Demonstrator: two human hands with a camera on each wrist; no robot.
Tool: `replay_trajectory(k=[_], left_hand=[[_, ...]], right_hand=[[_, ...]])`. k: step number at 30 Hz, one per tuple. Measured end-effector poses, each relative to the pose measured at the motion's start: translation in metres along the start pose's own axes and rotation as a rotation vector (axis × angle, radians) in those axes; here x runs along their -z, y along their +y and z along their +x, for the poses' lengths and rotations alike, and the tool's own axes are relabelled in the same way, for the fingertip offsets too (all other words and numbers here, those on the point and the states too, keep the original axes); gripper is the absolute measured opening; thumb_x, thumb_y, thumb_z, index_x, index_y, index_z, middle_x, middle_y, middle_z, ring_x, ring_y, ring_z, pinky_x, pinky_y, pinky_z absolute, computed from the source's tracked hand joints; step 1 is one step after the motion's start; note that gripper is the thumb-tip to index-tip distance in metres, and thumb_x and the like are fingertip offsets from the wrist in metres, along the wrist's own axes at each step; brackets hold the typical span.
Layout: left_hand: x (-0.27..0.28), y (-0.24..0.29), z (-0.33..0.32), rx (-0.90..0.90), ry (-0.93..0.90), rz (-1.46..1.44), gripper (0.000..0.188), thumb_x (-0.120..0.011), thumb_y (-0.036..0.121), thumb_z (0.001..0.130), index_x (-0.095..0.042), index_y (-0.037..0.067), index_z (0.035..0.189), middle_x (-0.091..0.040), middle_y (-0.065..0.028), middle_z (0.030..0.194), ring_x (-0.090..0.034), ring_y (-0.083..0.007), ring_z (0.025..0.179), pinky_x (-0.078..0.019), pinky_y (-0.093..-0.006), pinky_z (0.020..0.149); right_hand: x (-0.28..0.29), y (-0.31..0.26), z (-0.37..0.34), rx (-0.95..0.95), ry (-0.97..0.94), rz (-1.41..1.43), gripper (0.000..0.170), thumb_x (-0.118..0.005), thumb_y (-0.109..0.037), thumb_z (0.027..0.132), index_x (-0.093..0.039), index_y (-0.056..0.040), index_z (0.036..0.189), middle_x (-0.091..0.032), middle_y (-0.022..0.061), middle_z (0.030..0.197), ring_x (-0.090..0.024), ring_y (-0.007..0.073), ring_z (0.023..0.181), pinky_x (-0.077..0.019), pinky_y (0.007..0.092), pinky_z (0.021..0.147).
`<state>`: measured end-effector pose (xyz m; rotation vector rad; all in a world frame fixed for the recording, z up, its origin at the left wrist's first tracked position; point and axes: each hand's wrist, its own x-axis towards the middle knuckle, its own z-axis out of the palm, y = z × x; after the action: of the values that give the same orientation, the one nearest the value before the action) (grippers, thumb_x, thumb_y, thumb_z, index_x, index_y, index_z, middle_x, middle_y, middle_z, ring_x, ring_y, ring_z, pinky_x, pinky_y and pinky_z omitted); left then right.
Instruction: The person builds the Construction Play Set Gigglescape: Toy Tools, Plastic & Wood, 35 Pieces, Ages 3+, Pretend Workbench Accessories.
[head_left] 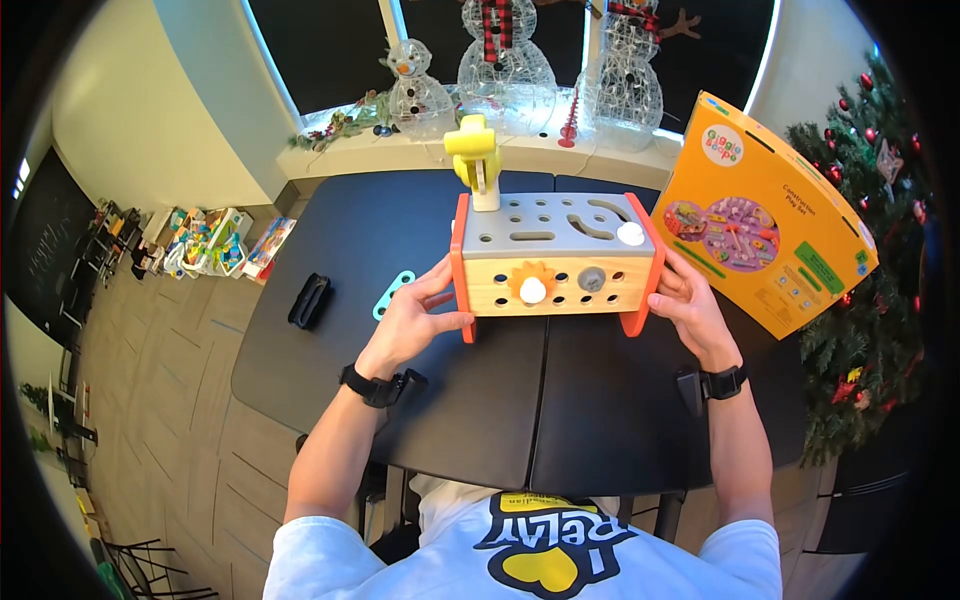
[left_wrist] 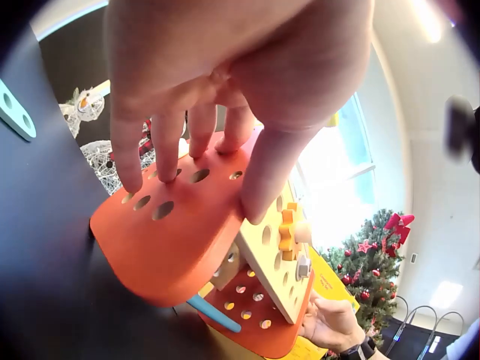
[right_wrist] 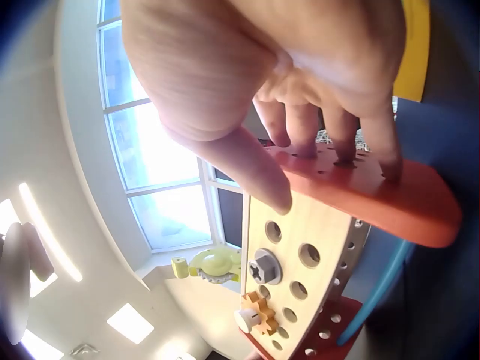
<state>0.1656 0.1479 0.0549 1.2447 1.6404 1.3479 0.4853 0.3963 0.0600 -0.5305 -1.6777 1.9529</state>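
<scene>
A toy workbench with a wooden front (head_left: 512, 297), grey perforated top (head_left: 545, 238) and red end panels stands on the black table. My left hand (head_left: 412, 318) holds its left red panel (left_wrist: 176, 225), fingertips on the outer face, thumb at the front edge. On the other side, my right hand (head_left: 697, 312) holds the right red panel (right_wrist: 367, 187) the same way. An orange gear (head_left: 532, 280) with a white knob and a grey screw (right_wrist: 265, 267) are on the front. The yellow-green piece (head_left: 474, 160) rises from the top's left corner; a white knob (head_left: 631, 234) sits at the right.
Left of the workbench lie a teal perforated strip (head_left: 393, 294) and a black tray-like piece (head_left: 310, 301). An orange box (head_left: 762, 215) stands tilted at the right, before a decorated tree (head_left: 868, 190). Wire snowmen (head_left: 418, 95) line the window sill behind.
</scene>
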Motion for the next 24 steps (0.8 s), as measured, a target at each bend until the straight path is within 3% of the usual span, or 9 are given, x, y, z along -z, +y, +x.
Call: replay_trajectory(k=[4,7,10,13,16,19,20,23,24], left_hand=[[-0.001,-0.005,-0.007,0.013,0.016,-0.02,0.082,-0.078,-0.006,0.083,-0.048,0.013,0.157,-0.031,-0.0086,0.171,-0.043,-0.0262,0.149,-0.0402,-0.0436,0.122],[-0.001,-0.008,-0.014,-0.014,0.03,0.029,0.069,-0.076,-0.007,0.086,-0.057,0.009,0.15,-0.04,-0.0079,0.166,-0.055,-0.0275,0.139,-0.0458,-0.043,0.117],[0.001,-0.009,-0.018,0.004,-0.006,-0.014,0.074,-0.072,-0.01,0.084,-0.054,0.013,0.153,-0.034,-0.0064,0.17,-0.051,-0.0264,0.143,-0.0429,-0.0417,0.119],[-0.002,-0.001,-0.022,0.002,0.025,0.014,0.07,-0.069,-0.011,0.087,-0.056,0.011,0.151,-0.038,-0.008,0.168,-0.052,-0.0272,0.143,-0.0455,-0.0417,0.116],[0.008,-0.009,-0.022,-0.056,0.052,0.188,0.056,-0.071,-0.001,0.089,-0.063,0.007,0.144,-0.053,-0.0152,0.156,-0.059,-0.0295,0.136,-0.0516,-0.0409,0.108],[0.035,-0.022,-0.014,0.007,0.129,0.572,0.044,-0.073,0.009,0.093,-0.066,0.001,0.136,-0.07,-0.0171,0.133,-0.07,-0.0278,0.114,-0.057,-0.0382,0.097],[0.043,-0.033,-0.012,-0.037,0.236,0.738,0.041,-0.075,0.019,0.091,-0.07,-0.001,0.127,-0.073,-0.0182,0.12,-0.072,-0.0331,0.102,-0.0578,-0.0387,0.09],[0.065,-0.063,-0.012,-0.02,0.372,1.138,0.042,-0.08,0.025,0.086,-0.074,0.003,0.12,-0.072,-0.0185,0.117,-0.069,-0.0357,0.106,-0.0572,-0.0436,0.093],[0.069,-0.065,-0.011,0.075,0.321,1.157,0.042,-0.08,0.025,0.084,-0.074,0.003,0.119,-0.073,-0.0188,0.116,-0.07,-0.036,0.105,-0.0574,-0.0436,0.092]], right_hand=[[-0.012,-0.011,-0.009,-0.081,0.048,-0.007,0.077,-0.068,-0.005,0.095,-0.031,0.0015,0.162,-0.057,0.0192,0.15,-0.058,0.0248,0.137,-0.047,0.0383,0.112],[-0.016,-0.013,-0.011,-0.086,0.085,-0.06,0.07,-0.065,-0.006,0.098,-0.035,0.0028,0.16,-0.064,0.0184,0.143,-0.064,0.0228,0.127,-0.05,0.0369,0.108],[-0.021,-0.014,-0.014,-0.077,0.103,-0.14,0.065,-0.065,-0.006,0.099,-0.039,0.0037,0.158,-0.065,0.0183,0.141,-0.064,0.0213,0.127,-0.0498,0.0366,0.108],[-0.018,-0.009,-0.013,-0.015,0.09,-0.242,0.061,-0.065,-0.007,0.1,-0.043,0.0052,0.156,-0.065,0.0183,0.141,-0.064,0.0205,0.127,-0.0507,0.0385,0.108],[-0.017,-0.015,-0.012,-0.014,0.123,-0.368,0.058,-0.067,-0.01,0.1,-0.048,0.0055,0.152,-0.064,0.0195,0.141,-0.064,0.0226,0.128,-0.0498,0.0384,0.109],[-0.021,-0.01,-0.007,0.163,0.173,-0.505,0.054,-0.069,-0.013,0.1,-0.052,0.0021,0.149,-0.063,0.0215,0.143,-0.062,0.0267,0.131,-0.0484,0.037,0.11],[-0.024,-0.01,-0.006,0.191,0.187,-0.562,0.054,-0.068,-0.015,0.1,-0.052,0.001,0.149,-0.062,0.0221,0.144,-0.061,0.0288,0.133,-0.0476,0.0372,0.111],[-0.03,-0.008,0.0,0.279,0.204,-0.731,0.054,-0.068,-0.02,0.101,-0.053,-0.0016,0.149,-0.059,0.0233,0.147,-0.058,0.0341,0.138,-0.045,0.0385,0.113],[-0.026,-0.003,0.003,0.309,0.196,-0.786,0.054,-0.067,-0.022,0.101,-0.053,-0.002,0.149,-0.058,0.0232,0.148,-0.056,0.0353,0.139,-0.0441,0.0395,0.114]])
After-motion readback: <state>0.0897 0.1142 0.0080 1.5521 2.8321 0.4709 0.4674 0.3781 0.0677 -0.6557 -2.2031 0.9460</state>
